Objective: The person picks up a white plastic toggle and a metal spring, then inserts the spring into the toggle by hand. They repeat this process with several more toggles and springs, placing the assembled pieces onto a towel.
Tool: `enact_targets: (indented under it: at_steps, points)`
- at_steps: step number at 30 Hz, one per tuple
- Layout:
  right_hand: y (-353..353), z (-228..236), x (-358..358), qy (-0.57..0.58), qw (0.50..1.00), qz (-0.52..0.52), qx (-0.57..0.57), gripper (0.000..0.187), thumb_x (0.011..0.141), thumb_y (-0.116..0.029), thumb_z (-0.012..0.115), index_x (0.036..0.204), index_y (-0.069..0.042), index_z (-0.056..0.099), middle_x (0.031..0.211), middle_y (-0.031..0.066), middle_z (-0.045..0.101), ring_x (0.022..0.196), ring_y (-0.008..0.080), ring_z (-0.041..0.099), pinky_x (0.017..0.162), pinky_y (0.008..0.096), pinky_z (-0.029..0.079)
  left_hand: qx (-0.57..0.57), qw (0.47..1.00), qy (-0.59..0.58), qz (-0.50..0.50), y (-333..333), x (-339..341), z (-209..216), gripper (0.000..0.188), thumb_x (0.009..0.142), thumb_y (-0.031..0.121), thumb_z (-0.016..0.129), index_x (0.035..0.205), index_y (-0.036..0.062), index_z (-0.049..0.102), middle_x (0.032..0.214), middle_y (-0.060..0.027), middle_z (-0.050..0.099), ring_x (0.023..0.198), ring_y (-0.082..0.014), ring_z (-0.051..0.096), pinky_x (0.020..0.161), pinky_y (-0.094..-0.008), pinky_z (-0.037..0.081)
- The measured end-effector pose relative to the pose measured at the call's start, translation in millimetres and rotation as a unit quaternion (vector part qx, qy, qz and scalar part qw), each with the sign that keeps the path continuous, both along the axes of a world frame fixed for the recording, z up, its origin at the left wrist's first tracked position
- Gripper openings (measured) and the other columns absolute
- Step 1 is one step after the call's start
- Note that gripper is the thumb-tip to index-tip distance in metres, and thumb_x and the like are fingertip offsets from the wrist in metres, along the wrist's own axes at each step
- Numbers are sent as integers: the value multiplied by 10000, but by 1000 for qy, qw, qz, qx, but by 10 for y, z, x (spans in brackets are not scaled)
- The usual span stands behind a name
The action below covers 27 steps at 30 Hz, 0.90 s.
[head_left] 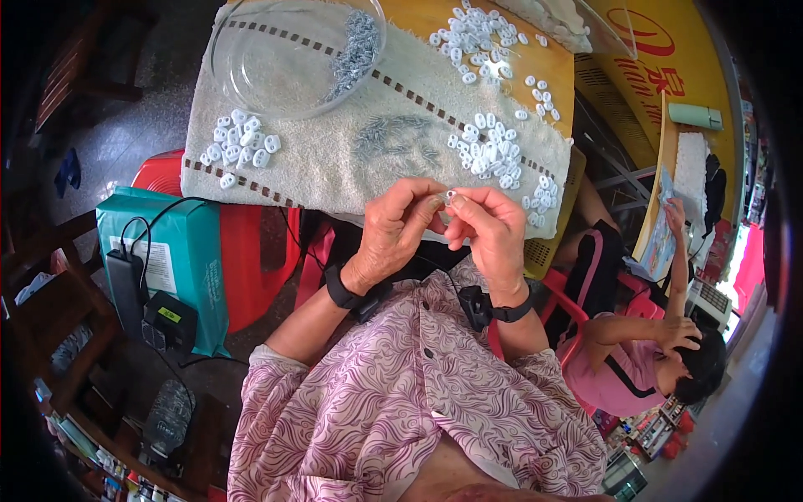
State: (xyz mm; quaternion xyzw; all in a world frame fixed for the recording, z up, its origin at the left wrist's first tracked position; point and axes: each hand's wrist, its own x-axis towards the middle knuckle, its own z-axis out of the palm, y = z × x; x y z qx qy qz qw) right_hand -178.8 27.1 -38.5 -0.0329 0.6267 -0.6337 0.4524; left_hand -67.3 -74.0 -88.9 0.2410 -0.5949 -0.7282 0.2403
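Note:
My left hand and my right hand meet over the near edge of a cream towel, fingertips pinched together. A small white plastic piece shows between them, at the right thumb and forefinger. Whatever the left fingers grip is too small to make out. Just beyond the hands lies a pile of white two-holed oval pieces. Small grey metal parts, apparently screws, are spread on the towel. More of them heap along the right side of a clear round bowl.
Another pile of white ovals lies at the towel's left, and one at the far right. A teal bag and red stool stand left of me. At right, a person in pink sits by another table.

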Motion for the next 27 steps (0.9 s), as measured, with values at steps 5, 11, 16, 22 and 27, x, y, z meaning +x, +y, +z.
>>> enact_targets:
  at_steps: [5,11,16,22,27]
  points:
    - [-83,-55,-90,-71,997,17,2,160,878,-74,633,972,55,638,808,113,661,569,143,625,456,239,503,-83,996,27,4,-104,14,-31,109,894,-34,589,999,-3,595,819,-73,646,654,-121,649,566,-231,512]
    - [-209,-17,-117,-103,994,40,12,158,877,-73,630,968,56,639,806,111,658,575,143,627,451,239,504,-211,976,13,53,-190,18,-34,86,870,-44,603,940,1,584,809,-103,651,620,-159,657,534,-251,508]
    - [-265,2,-59,-66,996,51,19,159,883,-74,630,975,56,639,806,106,655,582,142,629,459,237,509,-164,984,-8,62,-195,36,7,48,881,-29,601,908,-5,570,801,-93,648,615,-144,643,532,-250,505]
    - [-323,58,72,74,995,57,29,139,895,-58,620,969,59,631,797,99,652,603,127,639,490,232,525,-29,997,-21,67,-159,44,37,40,917,30,581,907,-6,565,747,-69,627,599,-103,605,511,-240,486]
    - [-346,5,88,226,969,102,-13,95,909,-9,583,971,50,622,790,77,629,598,114,630,498,215,515,79,994,-24,70,-178,45,77,90,943,67,570,893,-7,572,748,-33,613,622,-62,568,534,-224,494]
